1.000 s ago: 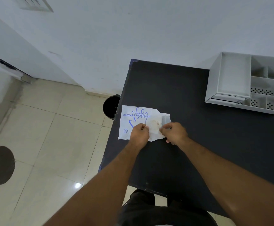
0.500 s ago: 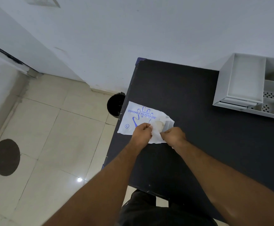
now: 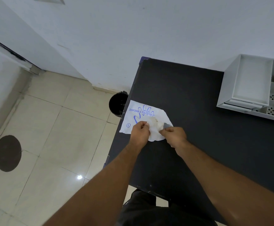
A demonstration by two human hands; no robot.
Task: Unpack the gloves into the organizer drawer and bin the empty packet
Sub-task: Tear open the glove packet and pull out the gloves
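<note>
A white glove packet (image 3: 138, 114) with blue print lies at the left edge of the black table (image 3: 190, 98). My left hand (image 3: 139, 133) pinches the packet's near edge. My right hand (image 3: 173, 135) pinches the same edge from the right, and a crumpled bulge of clear gloves (image 3: 155, 126) shows between the two hands. The white organizer (image 3: 230, 82) stands at the table's far right with its drawer (image 3: 252, 82) pulled open. A black bin (image 3: 117, 103) stands on the floor just left of the table, beside the packet.
A white wall runs behind the table. Beige tiled floor lies to the left, with a dark round mark (image 3: 7, 153) on it. My dark-clothed legs (image 3: 157, 211) show below the table's near edge.
The packet's near right part has been worked open between my hands and the gloves bulge up more. The camera has shifted slightly left.
</note>
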